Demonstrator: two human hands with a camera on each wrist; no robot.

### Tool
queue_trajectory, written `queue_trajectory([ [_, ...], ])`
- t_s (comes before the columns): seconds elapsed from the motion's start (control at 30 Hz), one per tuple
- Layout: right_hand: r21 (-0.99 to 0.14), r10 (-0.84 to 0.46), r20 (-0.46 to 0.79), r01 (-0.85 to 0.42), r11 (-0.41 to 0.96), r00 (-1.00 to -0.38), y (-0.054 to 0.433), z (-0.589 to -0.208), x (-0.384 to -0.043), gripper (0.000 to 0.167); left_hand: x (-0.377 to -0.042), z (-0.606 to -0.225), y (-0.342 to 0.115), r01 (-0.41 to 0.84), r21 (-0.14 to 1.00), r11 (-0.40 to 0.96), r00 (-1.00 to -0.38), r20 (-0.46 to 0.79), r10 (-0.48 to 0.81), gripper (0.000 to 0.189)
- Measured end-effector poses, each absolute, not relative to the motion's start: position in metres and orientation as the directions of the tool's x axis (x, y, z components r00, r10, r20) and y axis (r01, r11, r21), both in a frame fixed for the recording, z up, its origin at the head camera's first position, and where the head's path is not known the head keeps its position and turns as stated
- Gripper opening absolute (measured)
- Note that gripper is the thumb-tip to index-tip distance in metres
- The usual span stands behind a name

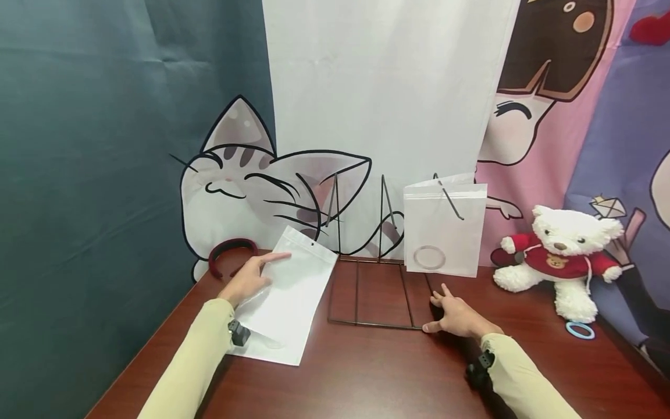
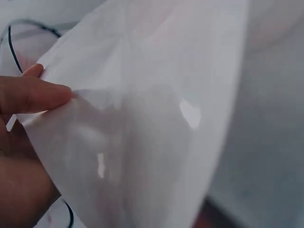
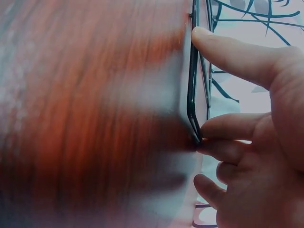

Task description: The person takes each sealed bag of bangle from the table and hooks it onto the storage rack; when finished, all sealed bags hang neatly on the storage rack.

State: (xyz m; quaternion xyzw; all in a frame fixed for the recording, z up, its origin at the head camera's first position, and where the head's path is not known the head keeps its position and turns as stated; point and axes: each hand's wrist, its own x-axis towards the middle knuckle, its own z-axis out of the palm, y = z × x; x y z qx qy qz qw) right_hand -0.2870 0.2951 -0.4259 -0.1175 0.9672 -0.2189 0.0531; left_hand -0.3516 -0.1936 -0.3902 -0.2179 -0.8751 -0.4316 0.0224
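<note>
My left hand [image 1: 250,280] pinches a white, translucent plastic bag [image 1: 287,302] at its left edge. In the left wrist view, the thumb lies over the film of the bag [image 2: 142,118], and the bag has a small hole near its top edge in the head view. My right hand [image 1: 456,317] holds the front right corner of a black wire rack [image 1: 377,325], thumb at the front rod and fingertips at the side rod [image 3: 192,90]. From the rack's right prong hangs another plastic bag [image 1: 450,230], with a pale ring [image 1: 429,257] showing in it.
A red-and-black headband [image 1: 230,243] stands at the table's back left. At the right sits a white teddy bear [image 1: 560,262] in a red top, with a light blue ring [image 1: 580,330] before it. Printed curtains [image 1: 392,87] hang behind the brown table [image 1: 366,378].
</note>
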Motion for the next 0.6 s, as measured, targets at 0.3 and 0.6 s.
queue_trajectory([
  [0.3,-0.446,-0.257,-0.048,-0.210,0.870,-0.965,0.296,-0.425,-0.287,0.094,-0.319,-0.378,-0.164,0.520,0.762,0.385,-0.823,0.326,0.465,0.071],
  [0.6,-0.443,-0.249,-0.028,-0.211,0.871,-0.968,0.295,-0.425,-0.285,0.091,-0.303,-0.363,-0.127,0.618,0.748,0.240,-0.721,0.418,0.553,0.069],
])
